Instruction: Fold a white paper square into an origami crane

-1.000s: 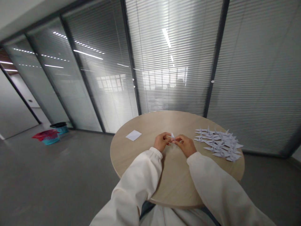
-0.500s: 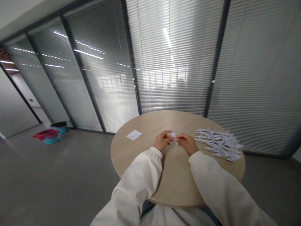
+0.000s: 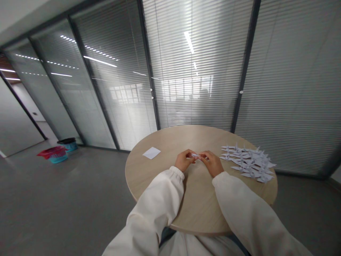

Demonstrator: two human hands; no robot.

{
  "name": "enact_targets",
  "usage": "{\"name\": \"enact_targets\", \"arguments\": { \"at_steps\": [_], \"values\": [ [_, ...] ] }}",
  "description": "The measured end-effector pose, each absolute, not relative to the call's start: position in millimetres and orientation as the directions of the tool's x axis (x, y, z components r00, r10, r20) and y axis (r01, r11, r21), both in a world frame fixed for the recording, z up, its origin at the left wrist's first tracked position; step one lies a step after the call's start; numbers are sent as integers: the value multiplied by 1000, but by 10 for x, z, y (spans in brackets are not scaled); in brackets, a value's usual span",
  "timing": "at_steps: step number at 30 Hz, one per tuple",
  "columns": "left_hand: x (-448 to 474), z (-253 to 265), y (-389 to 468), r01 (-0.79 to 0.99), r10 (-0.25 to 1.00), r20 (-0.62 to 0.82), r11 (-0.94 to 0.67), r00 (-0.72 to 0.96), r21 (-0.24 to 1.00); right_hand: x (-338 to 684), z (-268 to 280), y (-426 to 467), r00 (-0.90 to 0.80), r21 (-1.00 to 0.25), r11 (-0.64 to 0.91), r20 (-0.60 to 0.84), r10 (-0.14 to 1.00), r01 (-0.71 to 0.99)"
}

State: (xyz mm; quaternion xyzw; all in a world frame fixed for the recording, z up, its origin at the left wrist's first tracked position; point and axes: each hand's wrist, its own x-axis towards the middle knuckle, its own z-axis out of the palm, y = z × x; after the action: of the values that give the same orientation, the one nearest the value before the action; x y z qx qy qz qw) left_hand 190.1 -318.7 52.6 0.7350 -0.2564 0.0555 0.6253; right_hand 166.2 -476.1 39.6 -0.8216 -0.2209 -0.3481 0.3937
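Between my two hands, above the middle of the round wooden table (image 3: 198,199), is a small piece of folded white paper (image 3: 195,155). My left hand (image 3: 183,160) pinches its left side, and my right hand (image 3: 211,161) pinches its right side. Most of the paper is hidden by the fingers, so its exact folded shape does not show. To the right of my right hand lies a crowd of white origami cranes (image 3: 250,163), set close together in rows. A stack or sheet of square white paper (image 3: 151,153) rests flat on the left of the table.
Glass partitions with blinds (image 3: 197,89) stand behind the table's far edge. On the grey floor to the left are a bin with a red liner (image 3: 54,154) and a bin with a black liner (image 3: 69,144).
The folded paper was upright with points showing above and below the fingers; now it lies flatter and lower between them. My fingers have drawn in closer around it.
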Motion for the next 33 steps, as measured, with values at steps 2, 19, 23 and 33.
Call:
{"name": "enact_targets", "arguments": {
  "at_steps": [2,19,23,33],
  "values": [
    [1916,508,-3184,-418,-311,380,-62,871,906,1658,400,-4761,649,-477,-607,756,84,636],
    [1849,585,-3176,-424,-304,402,-9,864,906,1696,381,-4749,702,-587,-535,712,15,607],
    [1847,588,-3169,-442,-325,412,-20,851,897,1681,390,-4753,686,-565,-536,727,37,627],
    [1837,604,-3175,-416,-316,397,9,862,909,1668,398,-4763,615,-445,-627,785,70,640]
  ]
}}
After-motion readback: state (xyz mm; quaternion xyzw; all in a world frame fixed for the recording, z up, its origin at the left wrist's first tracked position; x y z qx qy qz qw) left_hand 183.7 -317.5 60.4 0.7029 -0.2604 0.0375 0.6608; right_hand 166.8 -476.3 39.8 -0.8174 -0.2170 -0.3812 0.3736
